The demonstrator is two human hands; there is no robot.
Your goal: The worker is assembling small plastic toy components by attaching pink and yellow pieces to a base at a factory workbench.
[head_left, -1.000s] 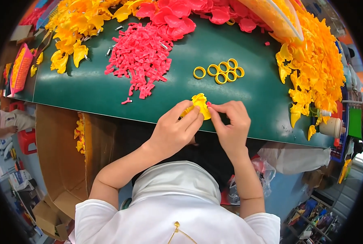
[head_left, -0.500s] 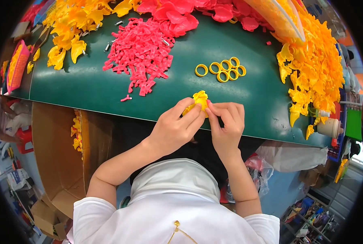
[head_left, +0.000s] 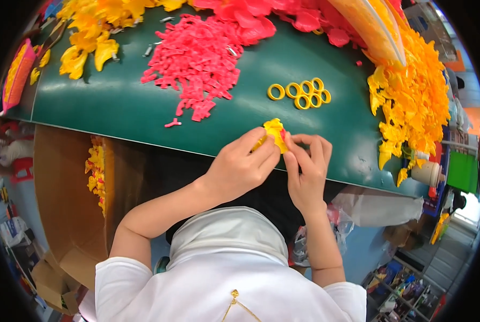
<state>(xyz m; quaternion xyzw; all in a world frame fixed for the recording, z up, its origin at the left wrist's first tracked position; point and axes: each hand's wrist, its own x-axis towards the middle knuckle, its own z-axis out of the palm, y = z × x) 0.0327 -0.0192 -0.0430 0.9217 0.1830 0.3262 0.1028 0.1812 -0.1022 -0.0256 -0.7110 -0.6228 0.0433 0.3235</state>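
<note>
Just over the table's near edge, my left hand [head_left: 245, 163] grips a yellow moulded plastic piece [head_left: 273, 127] between thumb and fingers. A small red plastic piece [head_left: 283, 133] shows at the right side of the yellow one. My right hand [head_left: 308, 172] is closed there, its index fingertip against the red piece and its thumb just below. The fingers hide part of both pieces, so I cannot tell how they join. Beyond the hands, several yellow rings [head_left: 302, 101] lie on the green tabletop [head_left: 127, 110], most touching, one slightly apart on the left.
A heap of small red pieces [head_left: 197, 64] lies ahead-left, with one loose piece [head_left: 172, 123] nearer me. Yellow shell-like parts are piled at far left [head_left: 87, 43] and right [head_left: 412, 96]. Larger red parts [head_left: 245, 21] lie at the back. A cardboard box [head_left: 62, 188] stands below the left edge.
The view has shifted slightly. My right fingers have changed their position against the yellow piece, and more of the red piece shows at its side. My left hand keeps its grip.
</note>
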